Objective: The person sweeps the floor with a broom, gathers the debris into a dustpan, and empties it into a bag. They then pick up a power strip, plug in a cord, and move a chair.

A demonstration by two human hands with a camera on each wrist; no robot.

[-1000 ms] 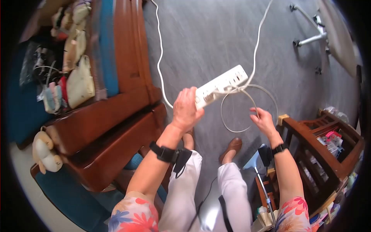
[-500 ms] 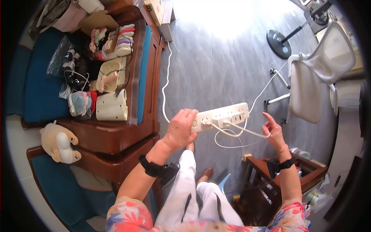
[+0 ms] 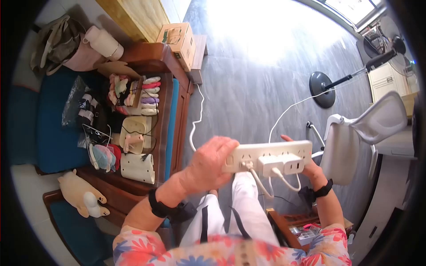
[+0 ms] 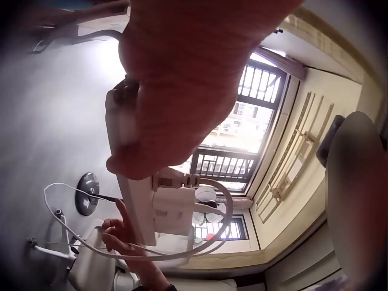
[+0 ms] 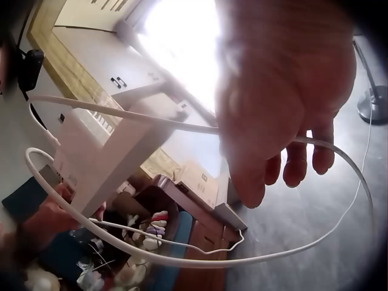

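Note:
In the head view, my left hand grips one end of a white power strip, fingers over the far side. A white plug and a block-shaped white adapter sit in its sockets, and a second cable's plug goes into the adapter. Behind the strip's other end is my right hand, partly hidden, its index finger extended. In the right wrist view, a white cable loops widely and passes between the thumb and bent fingers of my right hand.
On the left, a wooden sofa bears clothes, a cream basket and a plush toy. At right stand a grey chair and a black round fan base. A thin white cord crosses the grey floor. A cardboard box stands behind.
The power strip has come up nearer the head camera, sockets tilted toward it. My right hand has moved from beside the strip to behind its end. The head view has shifted toward the window.

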